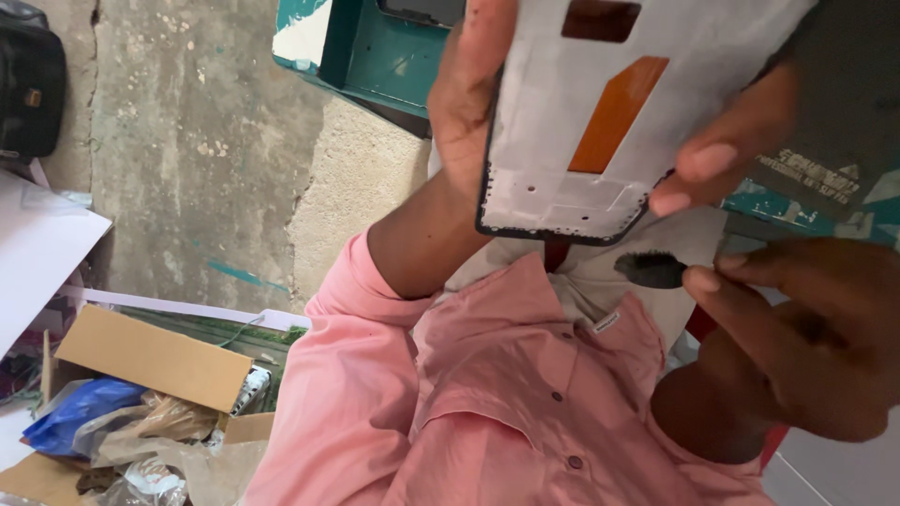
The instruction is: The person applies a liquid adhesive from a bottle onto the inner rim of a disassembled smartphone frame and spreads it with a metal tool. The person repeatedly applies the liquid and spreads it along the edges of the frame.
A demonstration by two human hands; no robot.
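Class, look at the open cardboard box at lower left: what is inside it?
Inside the cardboard box lie a blue plastic bag and crumpled clear and brownish wrappings. Whatever sits beneath them is covered and cannot be seen.

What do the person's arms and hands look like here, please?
Both hands are bare: no gloves, rings or watch show. The left hand comes out of a pink shirt sleeve that is pushed up the forearm. The right hand has an uncovered wrist, with no cuff reaching it.
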